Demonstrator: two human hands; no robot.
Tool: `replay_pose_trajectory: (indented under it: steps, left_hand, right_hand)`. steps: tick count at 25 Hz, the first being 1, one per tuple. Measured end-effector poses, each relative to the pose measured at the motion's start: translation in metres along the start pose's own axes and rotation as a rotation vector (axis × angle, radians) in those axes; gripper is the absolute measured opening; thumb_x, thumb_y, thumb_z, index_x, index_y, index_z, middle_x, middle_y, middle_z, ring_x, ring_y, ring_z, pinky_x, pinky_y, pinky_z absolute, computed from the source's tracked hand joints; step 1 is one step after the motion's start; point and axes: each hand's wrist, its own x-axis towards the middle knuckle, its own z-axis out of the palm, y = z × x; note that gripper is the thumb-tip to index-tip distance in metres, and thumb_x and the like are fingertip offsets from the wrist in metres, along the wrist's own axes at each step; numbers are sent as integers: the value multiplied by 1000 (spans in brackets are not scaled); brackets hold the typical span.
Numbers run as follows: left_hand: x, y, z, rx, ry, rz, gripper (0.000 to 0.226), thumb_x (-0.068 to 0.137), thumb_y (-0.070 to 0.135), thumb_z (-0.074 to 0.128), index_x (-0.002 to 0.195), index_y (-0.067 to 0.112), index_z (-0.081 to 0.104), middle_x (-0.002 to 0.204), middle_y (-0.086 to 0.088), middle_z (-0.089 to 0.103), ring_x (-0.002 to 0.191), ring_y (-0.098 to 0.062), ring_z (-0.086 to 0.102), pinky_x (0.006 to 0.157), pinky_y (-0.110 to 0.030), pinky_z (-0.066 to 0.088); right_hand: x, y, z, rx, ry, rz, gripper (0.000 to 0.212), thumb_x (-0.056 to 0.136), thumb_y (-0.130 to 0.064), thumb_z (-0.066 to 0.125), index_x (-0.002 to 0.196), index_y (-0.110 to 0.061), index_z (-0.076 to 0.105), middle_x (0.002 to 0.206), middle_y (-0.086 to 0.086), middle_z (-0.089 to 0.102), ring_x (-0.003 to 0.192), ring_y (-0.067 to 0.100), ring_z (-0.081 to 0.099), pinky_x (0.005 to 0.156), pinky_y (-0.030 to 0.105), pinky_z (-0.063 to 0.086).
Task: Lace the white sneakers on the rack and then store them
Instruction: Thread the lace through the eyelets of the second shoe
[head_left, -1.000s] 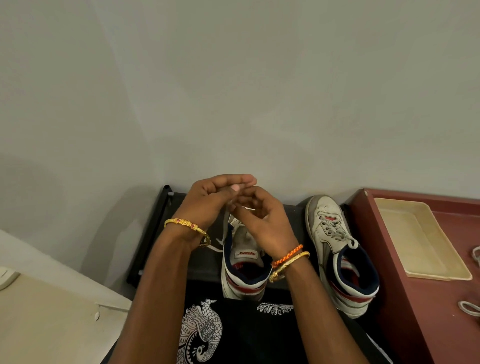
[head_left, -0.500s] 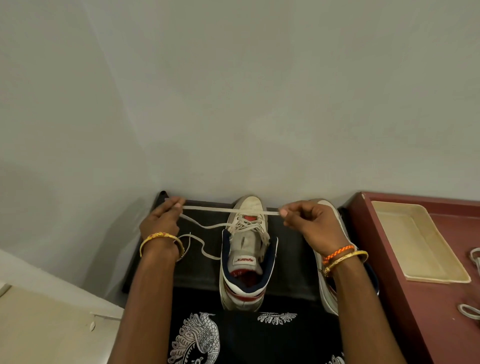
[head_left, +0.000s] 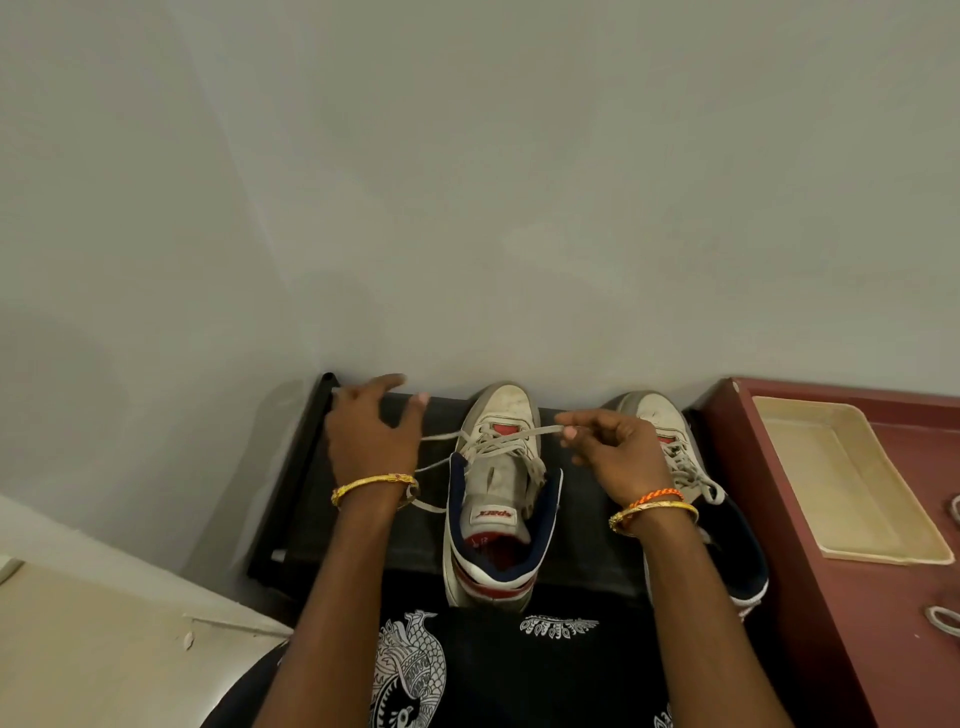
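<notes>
The left hand (head_left: 371, 441) has let go of the lace (head_left: 493, 441); its fingers (head_left: 387, 384) are now spread and relaxed. The right hand's (head_left: 618, 457) fingers (head_left: 569, 432) pinch the lace's right end. The middle sneaker (head_left: 496, 499) stands on the black rack (head_left: 311, 467); the other sneaker (head_left: 691, 488) sits to its right.

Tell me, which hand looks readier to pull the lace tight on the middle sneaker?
The right hand, probably: it already pinches the lace beside the sneaker, while the left hand is open above the rack.
</notes>
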Motion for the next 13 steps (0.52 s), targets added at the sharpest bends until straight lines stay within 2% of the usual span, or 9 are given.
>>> replay_pose_trajectory:
  steps: [2, 4, 6, 8, 10, 11, 13]
  left_hand:
    - [-7, 9, 17, -49, -316, 161, 30, 85, 33, 67, 114, 24, 67, 117, 1, 65, 111, -15, 57, 100, -40, 44]
    - [-13, 11, 34, 30, -519, 231, 26, 86, 36, 65, 109, 26, 70, 109, 4, 70, 104, -11, 60, 98, -39, 45]
    - [-15, 9, 48, 55, -550, 208, 19, 86, 30, 66, 100, 19, 73, 98, 0, 72, 90, -9, 62, 90, -32, 49]
    - [-15, 5, 56, 99, -500, 176, 15, 86, 27, 66, 94, 14, 72, 90, -1, 70, 85, -12, 61, 88, -37, 50]
    - [-15, 1, 62, 234, -444, 180, 15, 89, 28, 61, 94, 17, 69, 91, 1, 68, 92, -16, 59, 93, -37, 41]
    - [-15, 1, 65, 314, -427, 192, 16, 90, 29, 58, 96, 18, 68, 95, 1, 67, 97, -17, 57, 92, -35, 35]
    - [-16, 0, 70, 440, -427, 224, 23, 93, 31, 54, 108, 21, 68, 106, -1, 67, 107, -20, 53, 92, -37, 31]
  right_hand:
    - [0, -1, 8, 54, -70, 2, 15, 85, 1, 64, 91, -10, 71, 69, -7, 70, 66, 2, 64, 56, 11, 51]
    - [1, -1, 13, 101, -72, 3, 11, 82, 0, 68, 87, -10, 70, 64, -9, 70, 62, -1, 64, 57, 14, 51]
    - [2, 3, 18, 16, -16, -18, 9, 79, -8, 73, 86, -12, 69, 70, -5, 70, 66, 3, 65, 60, 16, 49]
    - [4, 10, 22, -261, 27, -39, 18, 79, -20, 75, 94, -14, 68, 82, -2, 68, 77, 10, 63, 65, 18, 48]
    - [5, 15, 30, -532, -36, 5, 26, 82, -26, 71, 104, -14, 68, 95, 1, 67, 89, 16, 62, 76, 27, 52]
    - [6, 17, 34, -612, -81, 48, 25, 84, -24, 67, 106, -12, 68, 100, 5, 67, 92, 19, 62, 81, 32, 53]
    - [9, 18, 40, -626, -112, 116, 22, 87, -14, 60, 106, -8, 70, 103, 10, 68, 93, 23, 62, 83, 30, 52]
